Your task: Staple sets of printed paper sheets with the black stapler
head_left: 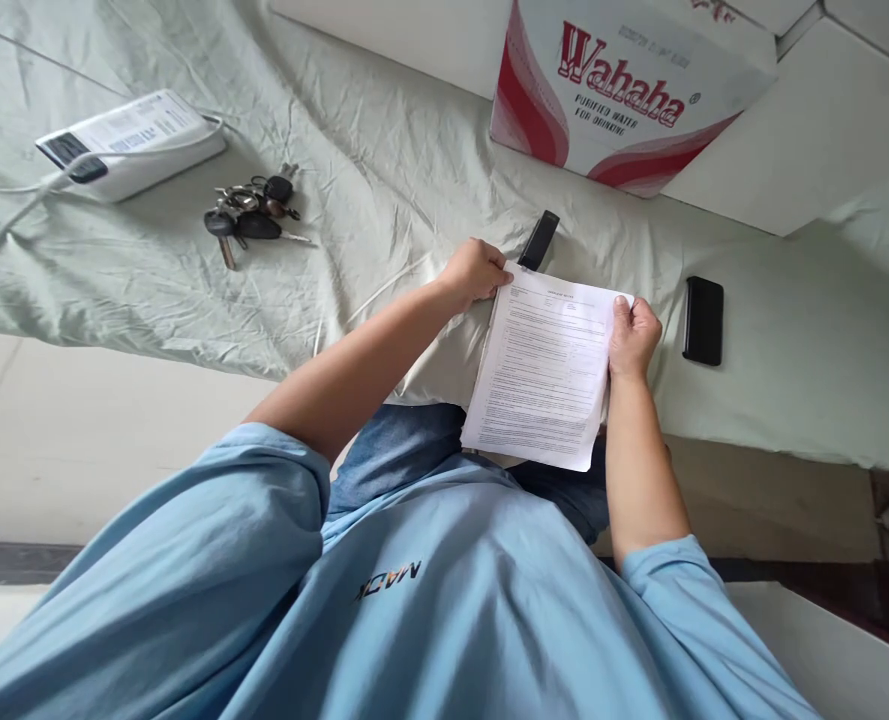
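Note:
A printed sheet of paper [541, 370], covered in small text, is held over the edge of a bed with a pale green sheet [384, 180]. My left hand [476, 271] grips its top left corner, fingers curled over the edge. My right hand [633, 335] holds the top right corner with the thumb on the page. The paper's lower end hangs above my jeans. A small black device [538, 240] lies on the sheet just beyond my left hand.
A black phone [703, 320] lies right of the paper. A bunch of keys [253, 215] and a white box [130, 143] with a white cable lie at the far left. A red and white Wahaha carton [616, 95] stands behind.

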A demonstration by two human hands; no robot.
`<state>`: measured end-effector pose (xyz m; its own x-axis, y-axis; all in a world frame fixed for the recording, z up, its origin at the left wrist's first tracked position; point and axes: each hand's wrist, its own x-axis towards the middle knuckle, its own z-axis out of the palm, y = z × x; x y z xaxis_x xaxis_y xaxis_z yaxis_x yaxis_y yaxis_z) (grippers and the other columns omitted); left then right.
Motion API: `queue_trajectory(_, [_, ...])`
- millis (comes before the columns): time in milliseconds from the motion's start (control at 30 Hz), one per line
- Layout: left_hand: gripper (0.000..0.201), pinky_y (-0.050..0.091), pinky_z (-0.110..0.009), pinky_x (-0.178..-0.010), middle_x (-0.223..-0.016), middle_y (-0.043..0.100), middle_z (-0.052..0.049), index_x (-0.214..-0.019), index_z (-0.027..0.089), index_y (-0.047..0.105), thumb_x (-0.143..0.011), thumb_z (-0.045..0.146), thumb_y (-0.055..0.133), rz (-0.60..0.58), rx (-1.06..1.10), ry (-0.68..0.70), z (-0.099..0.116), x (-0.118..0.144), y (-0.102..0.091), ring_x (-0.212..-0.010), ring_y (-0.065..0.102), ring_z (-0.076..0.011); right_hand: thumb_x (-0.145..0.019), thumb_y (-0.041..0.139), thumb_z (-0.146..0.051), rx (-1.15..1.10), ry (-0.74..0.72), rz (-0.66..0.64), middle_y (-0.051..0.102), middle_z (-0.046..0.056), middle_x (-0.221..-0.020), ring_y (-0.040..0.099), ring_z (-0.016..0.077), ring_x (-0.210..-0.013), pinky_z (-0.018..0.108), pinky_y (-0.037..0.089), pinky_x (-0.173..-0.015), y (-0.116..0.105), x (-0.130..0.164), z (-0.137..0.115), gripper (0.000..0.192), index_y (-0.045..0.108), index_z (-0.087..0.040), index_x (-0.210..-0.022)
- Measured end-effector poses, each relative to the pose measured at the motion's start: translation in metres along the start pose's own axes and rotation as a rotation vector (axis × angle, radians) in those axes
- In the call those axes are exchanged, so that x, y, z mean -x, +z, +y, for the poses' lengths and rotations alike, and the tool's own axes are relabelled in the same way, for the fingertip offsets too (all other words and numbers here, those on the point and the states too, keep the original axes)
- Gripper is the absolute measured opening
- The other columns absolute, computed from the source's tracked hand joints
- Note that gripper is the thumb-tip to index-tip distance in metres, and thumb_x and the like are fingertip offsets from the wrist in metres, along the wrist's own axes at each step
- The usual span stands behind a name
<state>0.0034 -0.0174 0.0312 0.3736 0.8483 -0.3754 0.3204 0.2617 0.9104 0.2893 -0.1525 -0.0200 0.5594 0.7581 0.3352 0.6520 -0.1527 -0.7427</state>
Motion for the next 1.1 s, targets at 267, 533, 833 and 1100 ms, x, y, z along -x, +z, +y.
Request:
queue_trajectory(267, [0.040, 0.032, -0.026, -0.057, -0.054, 0.047, 0.004, -0.066, 0.019, 0.059, -0.091, -0.009, 0.075, 0.041, 0.133, -0.070, 0.007, 0.003, 0.001, -0.052, 0.043, -0.0082, -0.104, 0.052, -0.088, -0.079, -0.009, 0.078, 0.061, -0.001, -0.078, 0.058, 0.0189, -0.077, 0.035, 0.046, -0.076, 0.008, 0.001, 0.003, 0.065, 0.065, -0.025, -0.091])
queue_trajectory(533, [0.043, 0.028, -0.025, -0.053, -0.051, 0.042, 0.004, -0.061, 0.019, 0.057, -0.092, -0.009, 0.069, 0.062, 0.161, -0.073, 0.007, 0.002, 0.003, -0.050, 0.038, -0.0075, -0.106, 0.057, -0.080, -0.082, 0.017, 0.046, 0.047, -0.005, -0.068, 0.048, 0.0161, -0.070, 0.033, 0.039, -0.071, 0.007, 0.002, -0.001, 0.059, 0.056, -0.026, -0.082])
queue_trajectory(833, [0.035, 0.021, -0.024, -0.047, -0.054, 0.054, 0.000, -0.064, 0.016, 0.065, -0.088, 0.004, 0.088, -0.008, 0.195, -0.156, 0.004, 0.008, -0.010, -0.043, 0.036, -0.0041, -0.111, 0.059, -0.072, -0.042, 0.013, 0.038, 0.035, -0.007, -0.065, 0.039, 0.0150, -0.068, 0.033, 0.034, -0.069, 0.005, 0.002, -0.004, 0.058, 0.044, -0.028, -0.075])
queue_trajectory(1100, [0.056, 0.023, -0.022, -0.046, -0.045, 0.041, 0.006, -0.054, 0.019, 0.053, -0.097, -0.003, 0.081, -0.014, 0.042, -0.198, 0.010, 0.043, 0.002, -0.040, 0.036, -0.0042, -0.109, 0.058, -0.080, -0.112, 0.008, 0.073, 0.042, -0.005, -0.068, 0.046, 0.0161, -0.070, 0.033, 0.039, -0.070, 0.004, 0.003, -0.003, 0.060, 0.054, -0.027, -0.080])
